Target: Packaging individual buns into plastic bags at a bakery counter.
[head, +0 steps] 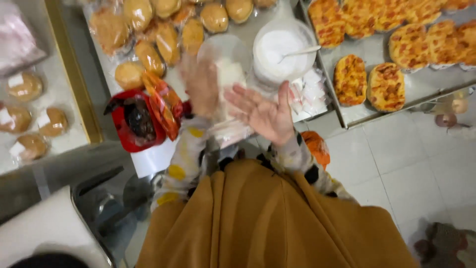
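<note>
On the left shelf (pixel 59 94), at about 9 o'clock, four round buns (pixel 25 87) lie already sealed in clear wrap, so some of the bagging looks done. Toward 11 o'clock more bagged buns (pixel 148 57) are heaped on the table (pixel 171 82), beside a red bag (pixel 134 121). At the centre the left hand (pixel 201 92) is blurred; I cannot tell how its fingers are set, though it seems to press the near side of a clear plastic bag (pixel 229 74) with something pale inside. The right hand (pixel 265 114) is open, palm up, fingers (pixel 283 94) spread, touching the bag's right side. At 12 o'clock stands a white tub (pixel 282 52). At 2 o'clock many unwrapped topped breads (pixel 369 84) wait on a tray (pixel 347 119): much left, I judge.
</note>
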